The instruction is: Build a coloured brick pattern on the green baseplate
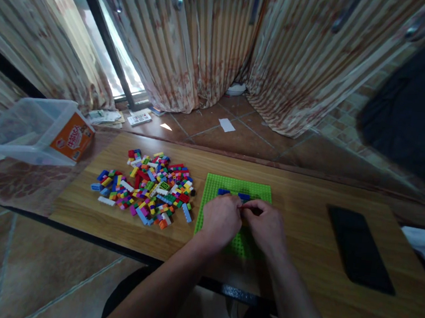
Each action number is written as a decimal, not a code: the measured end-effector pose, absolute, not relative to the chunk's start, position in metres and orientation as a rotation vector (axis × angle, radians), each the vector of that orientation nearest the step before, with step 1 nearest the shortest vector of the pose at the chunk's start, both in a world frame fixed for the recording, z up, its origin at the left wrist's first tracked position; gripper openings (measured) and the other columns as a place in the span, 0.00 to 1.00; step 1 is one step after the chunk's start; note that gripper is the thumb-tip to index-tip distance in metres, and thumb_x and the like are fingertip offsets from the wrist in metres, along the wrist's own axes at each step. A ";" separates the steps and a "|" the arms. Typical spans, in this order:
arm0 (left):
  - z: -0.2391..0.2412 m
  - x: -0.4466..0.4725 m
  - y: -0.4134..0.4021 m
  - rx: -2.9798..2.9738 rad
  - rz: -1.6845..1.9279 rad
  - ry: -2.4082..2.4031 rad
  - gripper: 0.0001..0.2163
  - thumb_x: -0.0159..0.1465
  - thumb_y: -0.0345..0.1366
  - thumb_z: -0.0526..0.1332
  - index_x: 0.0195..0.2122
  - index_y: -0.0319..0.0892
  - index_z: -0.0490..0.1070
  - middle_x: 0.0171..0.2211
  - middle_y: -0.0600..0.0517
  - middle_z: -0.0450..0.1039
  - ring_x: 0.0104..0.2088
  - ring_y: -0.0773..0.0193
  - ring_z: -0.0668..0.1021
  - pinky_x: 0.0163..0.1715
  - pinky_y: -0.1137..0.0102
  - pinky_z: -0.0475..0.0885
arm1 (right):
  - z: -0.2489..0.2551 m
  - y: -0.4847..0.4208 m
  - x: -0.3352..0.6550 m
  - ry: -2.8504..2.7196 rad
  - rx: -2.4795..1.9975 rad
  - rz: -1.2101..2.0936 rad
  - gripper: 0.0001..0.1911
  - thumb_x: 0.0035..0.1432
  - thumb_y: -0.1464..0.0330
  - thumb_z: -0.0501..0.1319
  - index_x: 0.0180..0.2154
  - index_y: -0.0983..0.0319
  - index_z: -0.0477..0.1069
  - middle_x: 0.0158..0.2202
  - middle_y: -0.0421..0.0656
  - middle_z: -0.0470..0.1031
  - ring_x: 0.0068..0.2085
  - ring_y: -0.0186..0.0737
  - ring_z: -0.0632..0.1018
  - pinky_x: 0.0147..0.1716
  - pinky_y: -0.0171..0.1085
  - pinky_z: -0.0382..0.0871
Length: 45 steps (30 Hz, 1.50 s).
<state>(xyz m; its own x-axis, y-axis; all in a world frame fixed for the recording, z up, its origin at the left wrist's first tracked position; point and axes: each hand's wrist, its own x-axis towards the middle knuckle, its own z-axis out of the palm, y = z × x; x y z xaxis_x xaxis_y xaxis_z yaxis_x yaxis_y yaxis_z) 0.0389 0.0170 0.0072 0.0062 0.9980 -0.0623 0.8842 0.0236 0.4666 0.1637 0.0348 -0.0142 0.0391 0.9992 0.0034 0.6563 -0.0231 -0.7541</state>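
A green baseplate lies on the wooden table, with blue bricks near its far side. Above the plate, both my hands meet with fingers closed. My right hand pinches a small red brick, only partly visible between the fingertips. My left hand is curled right beside it, its fingertips close to the same brick; what it grips is hidden behind the knuckles. Part of the plate's middle is covered by my hands.
A heap of loose coloured bricks spreads over the table left of the plate. At the right lies a dark flat tablet-like slab. A clear plastic bin with an orange label stands past the table's left end. Curtains hang beyond.
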 end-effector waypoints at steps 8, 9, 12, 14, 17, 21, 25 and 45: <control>0.003 0.020 0.013 1.876 0.750 1.737 0.12 0.67 0.31 0.52 0.39 0.45 0.77 0.38 0.50 0.79 0.39 0.62 0.80 0.42 0.70 0.73 | -0.017 0.036 0.174 -1.638 -1.759 0.831 0.15 0.52 0.58 0.58 0.32 0.60 0.78 0.32 0.45 0.80 0.34 0.44 0.78 0.35 0.41 0.68; 0.004 0.015 0.013 1.829 0.821 1.722 0.12 0.67 0.30 0.53 0.40 0.45 0.77 0.39 0.51 0.79 0.39 0.63 0.80 0.42 0.71 0.72 | -0.018 0.037 0.174 -1.634 -1.765 0.824 0.15 0.52 0.58 0.57 0.33 0.60 0.78 0.32 0.45 0.80 0.33 0.44 0.78 0.35 0.41 0.68; 0.009 -0.007 0.012 1.705 1.009 1.679 0.12 0.66 0.29 0.54 0.41 0.43 0.77 0.39 0.50 0.80 0.39 0.64 0.80 0.41 0.72 0.72 | -0.017 0.037 0.174 -1.655 -1.774 0.765 0.16 0.53 0.58 0.57 0.33 0.61 0.78 0.31 0.45 0.80 0.32 0.44 0.78 0.33 0.41 0.68; 0.011 -0.023 0.012 1.663 1.107 1.675 0.11 0.65 0.29 0.55 0.40 0.41 0.78 0.38 0.49 0.80 0.37 0.63 0.80 0.39 0.72 0.72 | -0.014 0.035 0.173 -1.644 -1.785 0.708 0.17 0.54 0.57 0.57 0.33 0.61 0.78 0.30 0.46 0.80 0.31 0.44 0.78 0.32 0.41 0.68; 0.011 -0.045 0.013 1.584 1.248 1.714 0.10 0.63 0.30 0.57 0.38 0.40 0.79 0.34 0.50 0.80 0.33 0.64 0.78 0.35 0.72 0.71 | -0.007 0.032 0.170 -1.593 -1.755 0.597 0.17 0.55 0.56 0.57 0.33 0.62 0.78 0.31 0.47 0.80 0.32 0.45 0.78 0.33 0.41 0.69; 0.009 -0.067 0.017 1.307 1.542 1.699 0.08 0.61 0.32 0.59 0.35 0.40 0.78 0.29 0.52 0.77 0.28 0.67 0.75 0.30 0.74 0.68 | 0.000 0.024 0.157 -1.530 -1.607 0.539 0.17 0.58 0.56 0.58 0.35 0.61 0.77 0.33 0.46 0.80 0.33 0.42 0.78 0.34 0.40 0.69; 0.015 -0.085 0.017 1.086 1.736 1.651 0.07 0.59 0.34 0.62 0.34 0.39 0.79 0.25 0.54 0.75 0.24 0.70 0.71 0.25 0.75 0.65 | 0.001 0.010 0.134 -1.631 -1.383 0.600 0.13 0.60 0.59 0.59 0.35 0.60 0.76 0.34 0.43 0.78 0.33 0.38 0.76 0.34 0.37 0.69; 0.034 -0.113 -0.001 0.806 1.838 1.522 0.05 0.54 0.33 0.64 0.30 0.39 0.79 0.25 0.54 0.75 0.22 0.73 0.69 0.23 0.76 0.63 | -0.025 -0.004 0.069 -2.272 -1.238 0.482 0.14 0.65 0.69 0.53 0.47 0.62 0.73 0.42 0.47 0.77 0.43 0.44 0.76 0.43 0.41 0.68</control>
